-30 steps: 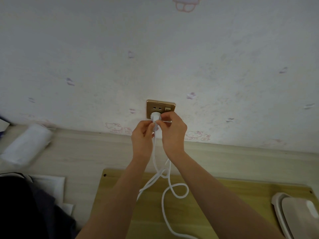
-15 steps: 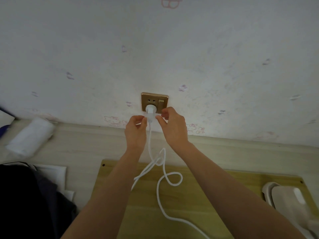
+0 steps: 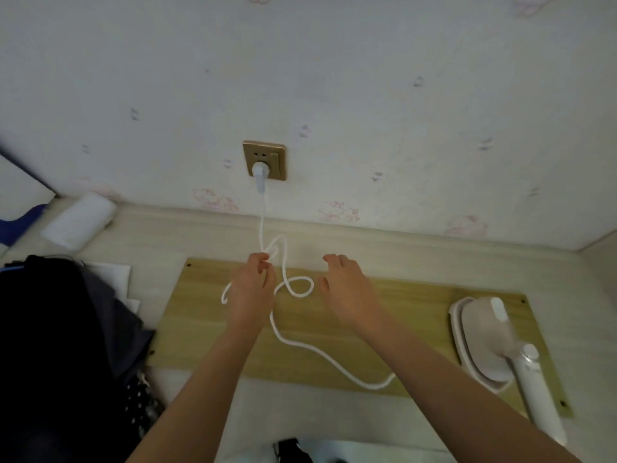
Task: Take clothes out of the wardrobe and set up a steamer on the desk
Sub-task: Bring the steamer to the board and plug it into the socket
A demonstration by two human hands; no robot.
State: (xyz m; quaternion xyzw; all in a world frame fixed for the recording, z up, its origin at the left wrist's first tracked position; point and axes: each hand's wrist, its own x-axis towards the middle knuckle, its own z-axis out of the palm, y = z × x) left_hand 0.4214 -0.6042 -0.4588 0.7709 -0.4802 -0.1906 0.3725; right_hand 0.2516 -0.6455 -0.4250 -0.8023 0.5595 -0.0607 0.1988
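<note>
- Head view, nearest edge at 6 o'clock: a small dark object (image 3: 293,450) pokes in at the bottom, too cut off to identify.
- At 8 o'clock a heap of dark clothes (image 3: 56,345) lies on the desk (image 3: 207,235), with a black-and-white dotted piece at its lower right edge and white sheets of paper (image 3: 112,274) showing from under its far side.
- Both bare forearms rise from the bottom edge toward the centre, over a yellowish wooden board (image 3: 394,305) that lies flat on the desk.
- At 4 o'clock the steamer (image 3: 484,342) lies on the right end of the board, pale pink head toward the wall, white handle running back toward 5 o'clock.
- A white cord (image 3: 320,351) leaves the steamer's base, snakes left across the board, loops once near the centre and climbs toward the wall.
- The left hand (image 3: 252,289) sits at centre, fingers curled together over the cord where its strands cross; whether it actually pinches the cord I cannot tell.
- The right hand (image 3: 347,289), just right of centre, has its fingers spread apart, holds nothing, and is clear of the cord loop beside it.
- At 10 o'clock a white roll (image 3: 78,220) lies on the desk against the wall, blurred, with a blue and white object (image 3: 20,202) beyond it at the frame edge.
- At 12 o'clock, on the patterned wall (image 3: 367,95), a gold-coloured socket (image 3: 275,158) carries the white plug (image 3: 259,173), seated in it with the cord hanging straight down.
</note>
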